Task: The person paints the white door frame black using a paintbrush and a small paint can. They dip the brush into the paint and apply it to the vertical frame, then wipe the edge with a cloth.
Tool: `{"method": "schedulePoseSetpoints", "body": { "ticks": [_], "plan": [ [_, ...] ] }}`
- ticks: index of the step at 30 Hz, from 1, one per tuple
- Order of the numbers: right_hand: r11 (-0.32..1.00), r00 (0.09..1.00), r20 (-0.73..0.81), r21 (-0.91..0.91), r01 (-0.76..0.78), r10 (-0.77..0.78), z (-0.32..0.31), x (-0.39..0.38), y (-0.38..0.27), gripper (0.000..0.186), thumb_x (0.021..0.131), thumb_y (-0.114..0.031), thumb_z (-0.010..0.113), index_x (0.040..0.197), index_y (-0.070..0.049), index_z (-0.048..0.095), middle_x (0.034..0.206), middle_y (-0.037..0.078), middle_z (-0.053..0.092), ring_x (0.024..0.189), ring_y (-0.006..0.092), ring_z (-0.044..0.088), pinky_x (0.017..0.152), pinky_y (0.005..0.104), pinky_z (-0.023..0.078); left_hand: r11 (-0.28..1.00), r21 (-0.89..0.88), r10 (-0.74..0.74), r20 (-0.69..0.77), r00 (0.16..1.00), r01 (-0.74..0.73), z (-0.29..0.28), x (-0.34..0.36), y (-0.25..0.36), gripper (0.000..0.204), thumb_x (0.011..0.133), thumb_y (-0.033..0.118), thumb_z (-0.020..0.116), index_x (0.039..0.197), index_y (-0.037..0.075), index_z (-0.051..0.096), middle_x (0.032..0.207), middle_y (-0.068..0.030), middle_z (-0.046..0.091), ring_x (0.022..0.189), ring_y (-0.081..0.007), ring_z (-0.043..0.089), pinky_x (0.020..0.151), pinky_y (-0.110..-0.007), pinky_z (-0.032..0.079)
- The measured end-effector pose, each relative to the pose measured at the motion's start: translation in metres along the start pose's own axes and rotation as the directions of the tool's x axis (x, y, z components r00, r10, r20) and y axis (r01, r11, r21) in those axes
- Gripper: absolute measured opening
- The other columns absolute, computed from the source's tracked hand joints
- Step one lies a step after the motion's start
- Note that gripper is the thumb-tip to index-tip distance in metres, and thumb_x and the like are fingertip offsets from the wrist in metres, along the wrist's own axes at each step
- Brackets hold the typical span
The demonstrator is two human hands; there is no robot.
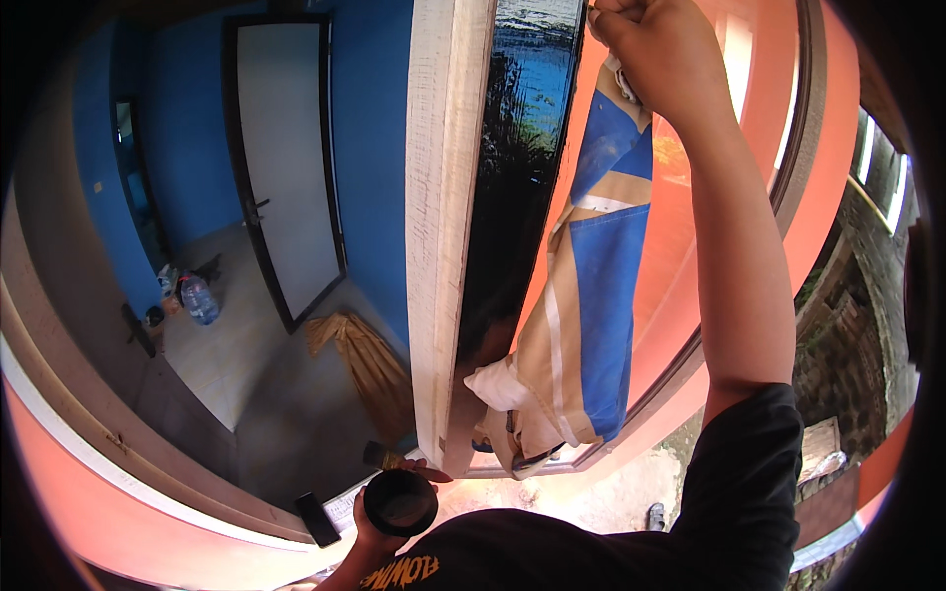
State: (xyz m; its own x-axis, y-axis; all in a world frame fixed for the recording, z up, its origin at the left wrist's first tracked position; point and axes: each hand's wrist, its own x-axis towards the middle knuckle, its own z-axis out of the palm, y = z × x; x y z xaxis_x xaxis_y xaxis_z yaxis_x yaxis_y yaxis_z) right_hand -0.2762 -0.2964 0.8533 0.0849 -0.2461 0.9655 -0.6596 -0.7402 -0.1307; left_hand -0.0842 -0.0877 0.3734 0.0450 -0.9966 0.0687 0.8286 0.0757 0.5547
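Note:
Raised at the top, my right hand (645,39) has its fingers closed by the edge of a glossy black panel (507,212). A long blue, tan and white cloth (591,295) hangs down from beneath the palm, bunched at its top; the fingertips are partly cut off by the picture's edge. Low in the middle, my left hand (370,527) is wrapped round a round black cup (402,504). Across the cup's far rim lies a paintbrush (387,458) with dark bristles, held by the same hand's fingers. The cup's contents are too dark to tell.
A pale wooden post (439,227) stands left of the black panel. Beyond it are a blue-walled room, a white door (291,158), a tan cloth (360,364) and a plastic bottle (199,300) on the floor. A dark phone-like slab (317,519) lies near my left hand.

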Motion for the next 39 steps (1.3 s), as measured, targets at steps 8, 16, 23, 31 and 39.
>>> {"method": "schedulePoseSetpoints", "body": {
  "ticks": [8,16,23,31,39],
  "plan": [
    [0.998,0.999,-0.042,0.061,0.014,-0.012,0.007,-0.006,0.009,0.011,0.084,-0.008,0.067,0.083,0.003,0.069,0.075,0.016,0.071,0.069,0.0241,0.069,0.066,0.0352,0.054,0.962,0.265,0.062,0.036,0.997,-0.069,-0.008,0.004,0.002,0.070,0.077,0.004,0.085,0.137,0.000,0.050,0.134,-0.0154,0.059,0.114,-0.0291,0.065,0.090,-0.037,0.059],
    [0.978,0.999,-0.019,0.205,-0.045,0.050,0.010,-0.005,0.015,0.009,0.084,-0.005,0.066,0.082,0.003,0.066,0.070,0.009,0.068,0.061,0.0147,0.063,0.057,0.0299,0.050,0.966,0.252,0.050,0.016,0.999,-0.052,-0.017,0.007,0.001,0.074,0.075,0.005,0.089,0.138,0.003,0.051,0.134,-0.0118,0.061,0.120,-0.0284,0.063,0.092,-0.036,0.056],
    [0.961,0.995,-0.003,0.258,-0.097,0.101,0.011,-0.008,0.009,0.006,0.085,-0.003,0.065,0.081,0.002,0.063,0.067,0.007,0.065,0.055,0.0122,0.059,0.050,0.0280,0.047,0.993,0.120,-0.018,0.044,0.999,0.012,-0.024,0.010,0.000,0.074,0.075,0.005,0.088,0.139,0.005,0.050,0.136,-0.0119,0.059,0.120,-0.0287,0.063,0.093,-0.038,0.056],
    [0.949,0.999,-0.005,0.313,-0.048,0.053,0.012,-0.011,0.006,0.003,0.086,0.001,0.065,0.083,0.002,0.063,0.066,0.007,0.064,0.053,0.0120,0.058,0.048,0.0273,0.045,0.999,0.038,-0.035,0.071,0.997,0.032,-0.025,0.012,0.003,0.078,0.073,0.002,0.088,0.139,0.004,0.049,0.137,-0.0125,0.059,0.118,-0.0284,0.063,0.094,-0.039,0.056],
    [0.938,0.992,0.034,0.322,-0.126,0.122,0.013,-0.008,0.009,0.004,0.087,0.000,0.066,0.085,0.002,0.064,0.069,0.007,0.065,0.056,0.0125,0.059,0.050,0.0277,0.046,0.983,0.173,0.040,0.165,0.986,-0.068,-0.027,0.014,-0.003,0.072,0.087,0.047,0.059,0.143,0.004,0.049,0.142,-0.0197,0.055,0.127,-0.0332,0.057,0.106,-0.041,0.046]
  ]
}}
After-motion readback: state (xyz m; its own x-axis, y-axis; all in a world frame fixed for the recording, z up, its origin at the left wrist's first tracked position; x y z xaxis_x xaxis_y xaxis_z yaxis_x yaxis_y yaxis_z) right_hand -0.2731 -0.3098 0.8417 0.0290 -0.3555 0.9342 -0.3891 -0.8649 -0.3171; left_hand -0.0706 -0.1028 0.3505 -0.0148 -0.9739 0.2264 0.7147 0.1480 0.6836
